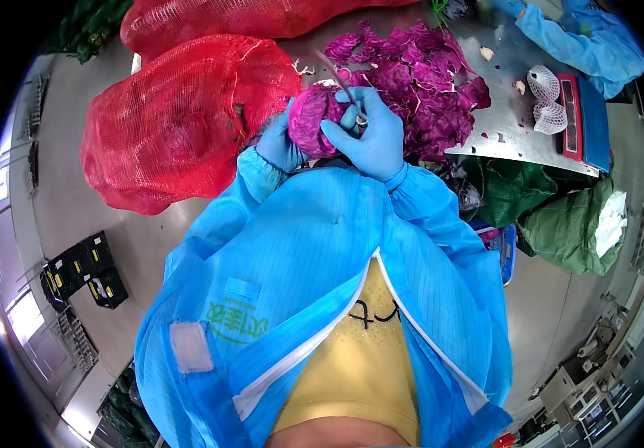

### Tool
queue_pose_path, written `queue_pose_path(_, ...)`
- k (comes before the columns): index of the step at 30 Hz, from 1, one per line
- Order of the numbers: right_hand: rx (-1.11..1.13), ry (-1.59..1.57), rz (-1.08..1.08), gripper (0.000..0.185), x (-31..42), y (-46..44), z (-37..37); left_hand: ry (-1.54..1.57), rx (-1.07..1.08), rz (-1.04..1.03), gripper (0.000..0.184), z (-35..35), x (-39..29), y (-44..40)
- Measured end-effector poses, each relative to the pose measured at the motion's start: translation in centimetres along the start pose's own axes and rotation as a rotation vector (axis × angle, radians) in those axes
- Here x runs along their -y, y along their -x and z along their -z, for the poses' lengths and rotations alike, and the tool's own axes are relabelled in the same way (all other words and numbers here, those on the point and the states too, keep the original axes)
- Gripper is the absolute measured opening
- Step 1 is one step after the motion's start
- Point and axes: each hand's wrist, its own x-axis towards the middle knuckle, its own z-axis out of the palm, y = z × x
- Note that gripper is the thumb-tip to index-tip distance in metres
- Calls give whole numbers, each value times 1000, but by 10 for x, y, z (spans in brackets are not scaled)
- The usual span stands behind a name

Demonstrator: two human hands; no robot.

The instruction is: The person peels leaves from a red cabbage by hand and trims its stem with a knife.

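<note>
A purple cabbage (311,122) is held close to my chest at the table. My left hand (281,143), in a blue glove, grips its left side. My right hand (374,138), also blue-gloved, is closed round the handle of a knife (344,86), whose thin blade points up and left over the cabbage; the thumb rests against the cabbage. Right beside my right hand spreads a pile of loose purple cabbage leaves (426,89). To the left of my left hand lies a full red mesh sack (165,127).
Another red mesh sack (247,16) lies at the back. On the right of the steel table (497,112) are white foam nets (549,117) and a blue-and-red scale (587,123). A co-worker's blue sleeve (568,41) reaches in at top right. Green sacks (572,228) stand below the table's right edge.
</note>
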Motion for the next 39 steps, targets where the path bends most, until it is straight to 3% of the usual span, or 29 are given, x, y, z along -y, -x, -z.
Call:
queue_pose_path(3,-54,86,150,31,-6,0,-4,-75,73,-11,66,-5,4,-1)
queue_pose_path(4,-82,174,220,29,-7,-1,-5,-173,-16,-20,64,-18,6,3)
queue_pose_path(6,-73,150,225,29,-7,-1,-7,-268,-109,-27,62,-20,7,5)
queue_pose_path(9,-27,159,211,29,-5,2,-5,-339,-16,-33,65,-8,7,5)
queue_pose_path(11,11,188,191,30,-2,1,-1,-663,-137,39,64,-19,10,7)
queue_pose_path(12,35,197,206,31,1,0,2,-520,-107,67,61,-19,10,7)
queue_pose_path(19,225,15,39,29,11,-11,20,-536,-206,-12,60,-23,13,0)
queue_pose_path(21,242,107,165,25,8,-17,24,-527,-228,-14,60,-22,14,1)
queue_pose_path(23,278,140,126,23,14,-21,29,-425,-184,2,64,-16,15,-1)
queue_pose_path(26,295,276,319,23,4,-29,31,-428,-269,52,65,-30,18,4)
queue_pose_path(29,372,235,405,20,1,-31,30,-399,-270,93,62,-25,16,7)
queue_pose_path(35,586,338,467,22,17,-31,38,-382,-260,161,49,-9,9,10)
queue_pose_path(37,578,313,486,21,11,-31,38,-305,-70,194,47,-13,12,10)
queue_pose_path(39,570,292,501,20,9,-30,40,-324,-139,226,48,-15,11,10)
